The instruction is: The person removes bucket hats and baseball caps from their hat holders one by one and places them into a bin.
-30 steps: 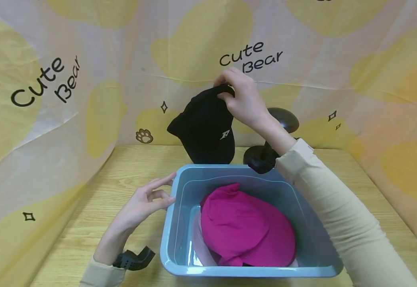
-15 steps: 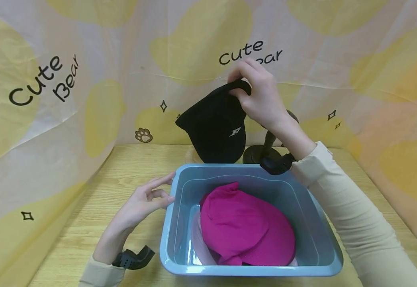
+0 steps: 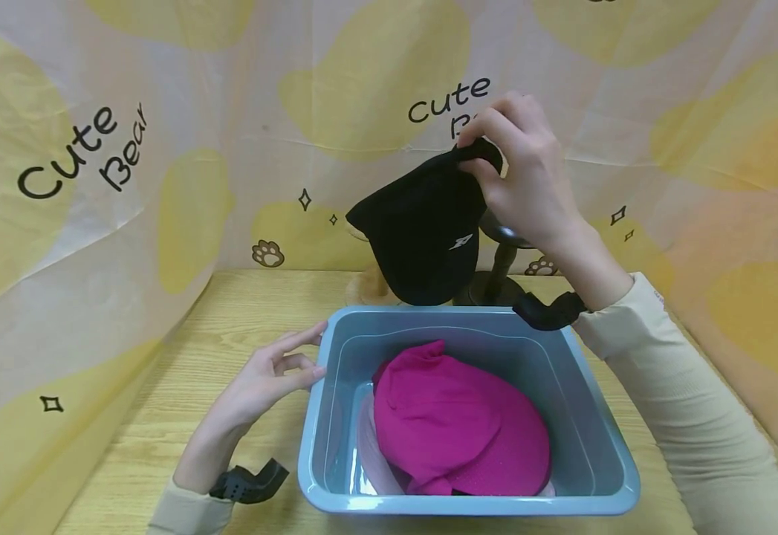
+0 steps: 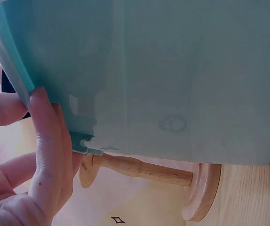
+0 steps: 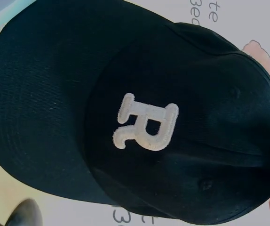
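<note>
A black baseball cap [image 3: 422,223] with a white embroidered R [image 5: 149,122] hangs brim-down above the far rim of the blue basin [image 3: 469,505]. Thumb and fingers of my right hand [image 3: 529,163] pinch its back edge, the end opposite the brim. My left hand [image 3: 268,379] is at the basin's left rim; in the left wrist view its fingers and thumb close on the rim from either side. Inside the basin lies a magenta cap [image 3: 455,423]. Under that cap, a pale lilac one [image 3: 375,453] is mostly hidden.
Behind the basin stands a black stand [image 3: 496,282] with a rounded top, partly covered by the right hand. Next to it a wooden stand [image 4: 139,169] is largely hidden by the black cap in the head view. Patterned cloth [image 3: 348,89] walls surround the wooden table [image 3: 255,297].
My right hand has moved right and slightly up with the black cap, uncovering part of the wooden stand. The left hand and the basin have kept their places.
</note>
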### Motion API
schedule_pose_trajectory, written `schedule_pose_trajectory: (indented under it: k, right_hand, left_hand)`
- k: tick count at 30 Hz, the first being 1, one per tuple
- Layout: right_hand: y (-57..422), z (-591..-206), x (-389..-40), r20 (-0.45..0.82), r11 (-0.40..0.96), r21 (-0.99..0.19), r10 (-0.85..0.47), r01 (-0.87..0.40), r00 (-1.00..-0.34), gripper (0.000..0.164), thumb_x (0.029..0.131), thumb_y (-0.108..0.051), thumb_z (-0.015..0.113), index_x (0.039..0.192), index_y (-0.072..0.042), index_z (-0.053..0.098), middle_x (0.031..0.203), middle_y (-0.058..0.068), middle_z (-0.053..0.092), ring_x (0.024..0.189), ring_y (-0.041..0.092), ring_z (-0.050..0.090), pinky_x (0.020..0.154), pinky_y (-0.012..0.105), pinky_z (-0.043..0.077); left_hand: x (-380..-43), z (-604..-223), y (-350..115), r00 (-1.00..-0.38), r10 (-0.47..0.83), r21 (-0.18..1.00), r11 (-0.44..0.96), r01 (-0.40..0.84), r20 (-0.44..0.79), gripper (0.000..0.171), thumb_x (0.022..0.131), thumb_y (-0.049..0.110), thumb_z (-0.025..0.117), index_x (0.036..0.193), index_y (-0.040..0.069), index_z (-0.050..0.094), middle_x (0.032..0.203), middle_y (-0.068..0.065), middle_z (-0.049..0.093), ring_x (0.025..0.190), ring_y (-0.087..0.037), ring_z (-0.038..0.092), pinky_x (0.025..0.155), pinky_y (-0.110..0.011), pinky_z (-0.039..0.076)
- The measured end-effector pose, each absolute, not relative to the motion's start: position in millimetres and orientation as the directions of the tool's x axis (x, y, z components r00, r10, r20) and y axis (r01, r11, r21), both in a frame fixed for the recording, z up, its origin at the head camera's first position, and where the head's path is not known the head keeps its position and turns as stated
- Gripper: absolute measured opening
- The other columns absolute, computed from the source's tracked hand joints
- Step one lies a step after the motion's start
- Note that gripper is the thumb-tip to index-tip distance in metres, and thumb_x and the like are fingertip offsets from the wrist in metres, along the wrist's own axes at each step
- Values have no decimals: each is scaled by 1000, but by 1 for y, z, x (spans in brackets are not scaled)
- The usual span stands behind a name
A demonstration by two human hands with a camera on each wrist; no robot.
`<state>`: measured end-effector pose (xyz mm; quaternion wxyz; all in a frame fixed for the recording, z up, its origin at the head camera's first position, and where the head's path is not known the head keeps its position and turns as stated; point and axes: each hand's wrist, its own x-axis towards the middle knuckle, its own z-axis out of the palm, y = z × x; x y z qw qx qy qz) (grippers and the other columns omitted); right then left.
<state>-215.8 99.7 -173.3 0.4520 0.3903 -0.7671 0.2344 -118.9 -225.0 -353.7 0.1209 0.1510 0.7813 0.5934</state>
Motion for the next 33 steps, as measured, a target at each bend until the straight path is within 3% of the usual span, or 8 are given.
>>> schedule_pose_trajectory:
  k: [8,15,26,30,33]
  right_hand:
    - [107,-171,-206,919,553,-149,-228,-820,-321,8,84,2,69,90,3,66,92,19,57,96,21,50,87,22,41]
    - [117,-176,-187,931,504,-194,-176,-842,-319,9,80,6,70,86,8,63,90,17,59,94,3,51,86,17,43]
    - [127,-186,-165,956,375,-235,-75,-897,-282,9,75,17,66,78,12,60,85,14,62,92,7,54,84,21,41]
    - [133,-191,-161,956,240,-254,-84,-937,-281,10,75,18,66,79,17,56,88,10,62,92,13,57,83,20,45]
    - [138,-195,-159,958,117,-258,-96,-959,-270,15,76,16,68,79,20,54,89,14,62,91,19,59,84,22,49]
  left_hand:
    - [-119,-354,-225,-927,375,962,256,95,-8,65,90,21,67,148,21,38,141,-4,42,86,-11,66,85,-32,50]
    - [-119,-354,-223,-931,366,959,265,100,-4,65,89,20,67,148,20,39,139,-5,44,85,-10,66,82,-31,51]
    - [-119,-352,-223,-932,362,960,263,92,-10,65,89,20,67,148,22,39,141,-5,43,84,-9,65,85,-32,49]
    - [-118,-352,-223,-932,362,963,254,88,-10,65,89,20,67,148,22,39,141,-4,42,84,-9,65,85,-33,49]
    - [-119,-352,-223,-931,366,966,241,87,-7,65,89,19,67,148,22,38,141,-4,42,84,-9,65,85,-33,49]
